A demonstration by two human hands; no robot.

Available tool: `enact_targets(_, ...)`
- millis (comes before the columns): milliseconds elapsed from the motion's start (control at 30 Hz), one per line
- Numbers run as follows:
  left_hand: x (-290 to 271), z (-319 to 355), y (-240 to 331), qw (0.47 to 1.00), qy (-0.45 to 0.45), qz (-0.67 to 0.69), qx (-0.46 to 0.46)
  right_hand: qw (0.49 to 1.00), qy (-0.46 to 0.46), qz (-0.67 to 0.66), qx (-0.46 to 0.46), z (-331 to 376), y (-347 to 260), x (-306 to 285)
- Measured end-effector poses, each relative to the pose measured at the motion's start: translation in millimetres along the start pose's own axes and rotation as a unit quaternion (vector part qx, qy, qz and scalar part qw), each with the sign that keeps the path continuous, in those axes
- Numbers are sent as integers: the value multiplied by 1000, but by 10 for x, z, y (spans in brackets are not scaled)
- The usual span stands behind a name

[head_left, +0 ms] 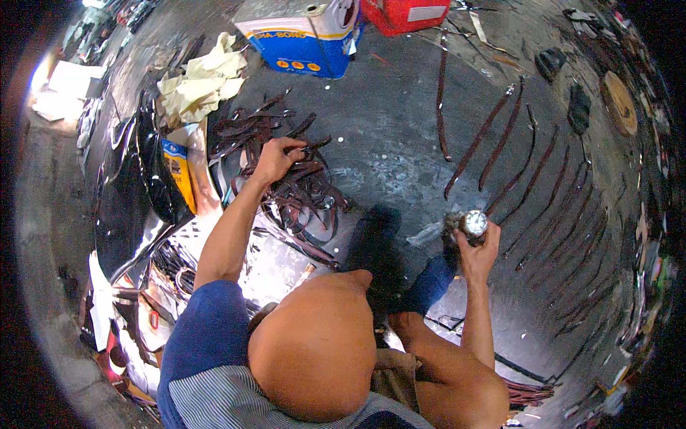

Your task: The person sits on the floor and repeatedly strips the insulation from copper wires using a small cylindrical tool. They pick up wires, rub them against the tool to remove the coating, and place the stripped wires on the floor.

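A tangled pile of dark brown, glossy strips (pixel 304 189) lies left of the middle on a dark work surface. Over its upper part, my left hand (pixel 279 160) pinches a strip at its fingertips; exactly where that strip runs is hard to see. To the right, my right hand (pixel 480 252) is closed round a small round container (pixel 474 222) with a bright, shiny top. A dark, fuzzy-looking patch shows beside the container, too unclear to name. Farther right, several similar strips (pixel 498 136) lie spaced out side by side, slanting across the surface.
A blue and white metal can (pixel 300 46) stands at the far side beside a red container (pixel 406 14). Crumpled cream paper (pixel 204 82) and black plastic sheeting (pixel 125 193) lie to the left. A round wooden block (pixel 619 104) sits at the far right.
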State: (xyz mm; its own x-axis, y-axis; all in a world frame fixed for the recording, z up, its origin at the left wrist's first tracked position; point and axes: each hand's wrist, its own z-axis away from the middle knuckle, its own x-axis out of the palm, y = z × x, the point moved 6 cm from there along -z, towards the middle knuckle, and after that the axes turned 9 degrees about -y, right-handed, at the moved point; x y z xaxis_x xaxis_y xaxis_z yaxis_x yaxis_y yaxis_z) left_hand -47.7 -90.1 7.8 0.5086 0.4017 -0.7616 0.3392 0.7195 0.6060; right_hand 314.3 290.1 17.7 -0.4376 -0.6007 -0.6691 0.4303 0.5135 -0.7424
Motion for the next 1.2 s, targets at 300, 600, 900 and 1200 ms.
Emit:
enact_targets(300,-80,160,-2,997,-59,1,-47,977,-8,-187,103,-103,-329,-21)
enact_targets(600,-17,118,33,997,-78,13,-2,969,-65,-226,78,-81,-425,210)
enact_targets(900,71,136,73,987,-104,-105,68,968,-21,-229,100,101,-110,102)
enact_targets(1200,401,-123,1032,988,28,-1,150,962,42,-250,100,83,-7,17)
